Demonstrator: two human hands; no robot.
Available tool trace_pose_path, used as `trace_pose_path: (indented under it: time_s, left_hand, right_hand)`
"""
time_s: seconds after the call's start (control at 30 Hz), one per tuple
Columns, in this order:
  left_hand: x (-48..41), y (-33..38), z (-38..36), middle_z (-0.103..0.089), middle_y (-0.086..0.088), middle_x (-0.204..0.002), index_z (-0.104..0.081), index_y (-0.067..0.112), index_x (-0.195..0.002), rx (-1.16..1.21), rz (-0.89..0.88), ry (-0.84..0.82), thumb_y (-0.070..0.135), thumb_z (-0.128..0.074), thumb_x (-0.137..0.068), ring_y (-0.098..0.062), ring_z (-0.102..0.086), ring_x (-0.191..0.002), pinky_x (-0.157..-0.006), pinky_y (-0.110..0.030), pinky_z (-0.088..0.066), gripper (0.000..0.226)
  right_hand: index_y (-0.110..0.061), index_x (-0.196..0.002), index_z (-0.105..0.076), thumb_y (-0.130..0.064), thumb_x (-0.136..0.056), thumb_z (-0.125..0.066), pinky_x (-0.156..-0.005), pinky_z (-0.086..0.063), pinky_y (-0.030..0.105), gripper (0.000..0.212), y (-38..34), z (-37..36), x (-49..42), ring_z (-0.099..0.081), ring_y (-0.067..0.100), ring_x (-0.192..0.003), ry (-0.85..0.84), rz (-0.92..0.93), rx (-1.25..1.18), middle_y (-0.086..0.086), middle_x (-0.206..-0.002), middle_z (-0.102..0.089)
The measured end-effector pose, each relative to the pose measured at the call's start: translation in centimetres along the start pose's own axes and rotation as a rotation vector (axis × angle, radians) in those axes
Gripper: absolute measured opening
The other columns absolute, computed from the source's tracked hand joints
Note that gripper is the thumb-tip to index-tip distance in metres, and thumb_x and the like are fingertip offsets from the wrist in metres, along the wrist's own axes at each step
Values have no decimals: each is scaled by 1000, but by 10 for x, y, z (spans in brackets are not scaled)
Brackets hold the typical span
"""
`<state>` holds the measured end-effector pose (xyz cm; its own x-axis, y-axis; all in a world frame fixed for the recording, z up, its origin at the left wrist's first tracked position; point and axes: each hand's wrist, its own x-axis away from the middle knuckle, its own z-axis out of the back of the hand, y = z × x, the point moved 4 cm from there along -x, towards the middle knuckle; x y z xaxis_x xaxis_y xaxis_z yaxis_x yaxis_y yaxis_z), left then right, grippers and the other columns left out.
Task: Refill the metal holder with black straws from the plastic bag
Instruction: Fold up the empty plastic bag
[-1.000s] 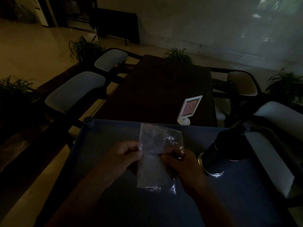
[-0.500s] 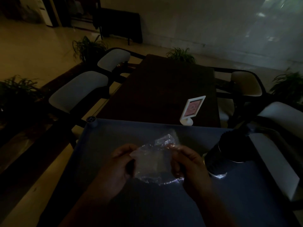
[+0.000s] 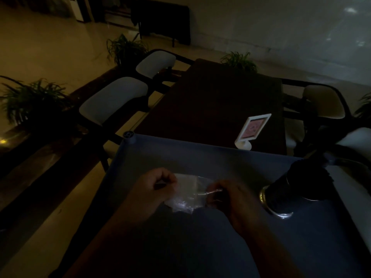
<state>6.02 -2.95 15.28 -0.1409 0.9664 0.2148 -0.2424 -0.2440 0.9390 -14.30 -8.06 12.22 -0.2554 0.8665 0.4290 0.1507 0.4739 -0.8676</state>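
Note:
A crumpled clear plastic bag [image 3: 186, 194] lies low over the blue tray surface [image 3: 200, 157], held between both hands. My left hand [image 3: 154, 187] pinches its left edge with curled fingers. My right hand [image 3: 230, 197] grips its right edge. No straws show inside the bag. To the right stands the metal holder [image 3: 281, 199], a dark cylinder with a shiny rim at its base, packed with black straws [image 3: 309, 175] that lean up and to the right.
A white framed sign [image 3: 254, 129] stands on the dark table [image 3: 210, 101] beyond the tray. Light-cushioned chairs [image 3: 114, 99] flank the table on both sides. Potted plants [image 3: 34, 99] sit on the floor at left. The scene is very dim.
The bag, held upright a second ago, has been lowered and flattened between the hands. My hands have moved slightly apart, stretching it sideways.

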Motion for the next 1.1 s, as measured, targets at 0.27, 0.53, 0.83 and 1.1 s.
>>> trace_pose_path:
  time_s: [0.27,0.53,0.83,1.1]
  left_hand:
    - [23,-22,46,-65,0,-96,-55,35,-89,-117,-20,155,16,-66,-88,-13,-67,-81,-56,-22,-57,22]
    - [79,-48,97,-61,17,-98,-57,45,-98,-185,-73,395,14,-66,-89,3,-59,-88,-74,-13,-49,34]
    - [185,-90,102,-54,19,-117,-47,34,-131,-42,76,739,14,-65,-91,17,-57,-99,-71,-3,-48,48]
    - [287,-135,112,-64,7,-107,-60,17,-117,38,252,1146,2,-66,-88,1,-62,-99,-77,-9,-51,33]
  right_hand:
    - [-19,-86,-64,-13,-89,-63,-67,-58,39,7,18,-57,-17,-71,22,-71,-154,22,165,8,-83,-71]
    - [-10,-118,-67,-13,-79,-70,-82,-60,41,39,55,-129,-15,-72,30,-96,-593,-296,94,18,-111,-72]
    - [-13,-123,-61,-24,-78,-70,-95,-53,50,48,119,-201,-1,-66,32,-106,-779,-475,495,14,-115,-69]
    - [-19,-151,-23,-3,-81,-72,-63,-58,25,87,184,-267,81,-65,15,-88,-1073,-366,736,6,-128,-52]
